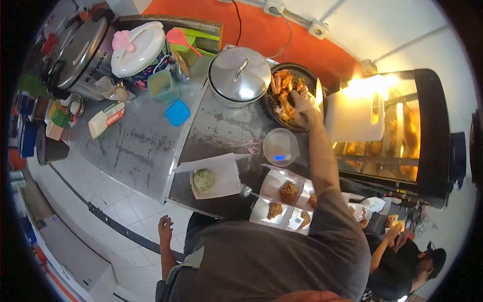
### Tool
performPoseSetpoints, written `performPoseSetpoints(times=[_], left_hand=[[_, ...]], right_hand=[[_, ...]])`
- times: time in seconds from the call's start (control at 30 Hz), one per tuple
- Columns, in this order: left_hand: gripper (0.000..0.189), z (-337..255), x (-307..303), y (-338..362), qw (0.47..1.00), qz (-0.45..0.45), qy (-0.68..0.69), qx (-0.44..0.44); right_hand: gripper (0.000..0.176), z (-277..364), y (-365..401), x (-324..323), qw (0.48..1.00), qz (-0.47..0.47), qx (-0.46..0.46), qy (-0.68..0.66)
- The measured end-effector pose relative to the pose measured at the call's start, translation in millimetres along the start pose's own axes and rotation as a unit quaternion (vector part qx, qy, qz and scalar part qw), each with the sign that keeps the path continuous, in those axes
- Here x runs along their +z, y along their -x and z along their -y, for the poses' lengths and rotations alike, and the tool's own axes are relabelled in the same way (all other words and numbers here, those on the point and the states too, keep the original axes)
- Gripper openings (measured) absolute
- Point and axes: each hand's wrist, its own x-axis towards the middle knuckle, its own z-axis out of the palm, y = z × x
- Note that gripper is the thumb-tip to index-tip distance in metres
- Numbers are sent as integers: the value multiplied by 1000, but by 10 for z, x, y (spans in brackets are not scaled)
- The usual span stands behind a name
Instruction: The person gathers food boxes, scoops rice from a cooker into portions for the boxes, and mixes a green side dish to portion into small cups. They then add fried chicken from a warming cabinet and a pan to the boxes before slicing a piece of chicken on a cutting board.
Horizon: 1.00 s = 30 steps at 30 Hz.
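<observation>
My right hand point(306, 103), in a thin clear glove, reaches down into a round dark pan point(271, 113) of orange-brown chicken pieces point(283, 83). Its fingers are bent among the pieces; what they grip is hidden. A pointed, bright blade point(319, 93) stands beside this hand at the pan's right side. My left hand point(165, 227) hangs low by my side, fingers loosely apart, holding nothing. Nearest my body on the counter, an open paper box point(224, 182) holds a mound of greenish rice point(204, 179). More open boxes point(258, 210) hold fried chicken point(288, 192).
A lidded steel pot point(239, 75) stands left of the pan. A clear container point(280, 147) and pink-handled scissors point(253, 146) lie in front. A lit display cabinet point(427, 126) with a white cutting board point(354, 118) is right. Another person point(402, 261) works at lower right.
</observation>
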Motion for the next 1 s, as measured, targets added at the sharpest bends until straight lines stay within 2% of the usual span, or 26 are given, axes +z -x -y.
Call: performPoseSetpoints(times=[0.03,0.07,0.1,0.13,0.17,0.2,0.23,0.27,0.3,0.33,0.4,0.43,0.47,0.53,0.6,0.63,0.7,0.73,0.77,0.8,0.87,0.93,1.0], left_hand=[[34,228,-14,-61,999,-11,36,-6],[34,256,26,-7,999,-11,35,-12],[33,264,9,35,1000,-7,15,-21],[33,206,40,-26,1000,-6,2,-19],[31,91,75,-11,999,-19,-25,-3],[31,-3,94,-35,1000,-19,-23,3],[31,-87,131,-62,998,-35,-28,45],[30,-144,155,-30,995,-50,-36,82],[30,-259,202,27,995,-52,-38,81],[30,-408,269,61,992,-51,-18,111],[29,-732,422,71,988,-48,2,144],[28,-889,510,55,980,-37,-34,193],[27,-1021,584,64,968,-26,-73,238],[29,-1302,753,94,968,3,-74,240],[31,-1513,941,68,965,30,-75,249],[33,-1564,1045,30,958,25,-91,272],[35,-1599,1166,-77,948,19,-108,297],[37,-1595,1222,-135,959,49,-146,239],[39,-1566,1270,-187,964,79,-182,179],[39,-1506,1316,-240,964,77,-181,180],[38,-1478,1357,-228,913,29,-289,288],[36,-1548,1351,-94,929,35,-262,260],[33,-1589,1355,18,943,43,-233,233]], right_hand=[[57,75,-148,72,1000,0,-7,3],[52,203,-219,192,985,-12,112,-130],[50,252,-164,304,937,-22,235,-258],[50,60,-109,240,981,30,109,-155],[50,-78,-12,84,997,51,-25,-55],[49,-181,28,2,996,52,-46,-55],[49,-285,70,-76,995,53,-67,-56],[48,-412,123,85,998,17,-51,-24],[48,-419,217,177,999,-15,-35,6],[48,-416,288,272,999,-12,-33,3],[45,-302,459,224,968,-12,231,-93],[43,-219,542,206,974,-47,220,-38],[43,-166,563,132,974,-45,218,-39],[48,-64,583,16,984,-48,167,30],[52,10,342,84,982,-39,183,-12],[58,45,265,196,998,-23,51,18],[64,250,176,197,996,-11,-81,47],[68,407,113,183,985,7,64,-163],[72,498,86,151,909,26,203,-363],[72,497,38,203,909,25,201,-364],[72,530,-54,376,926,-17,262,-270],[66,525,-63,518,931,-46,251,-261],[63,507,-58,635,966,-93,170,-173]])
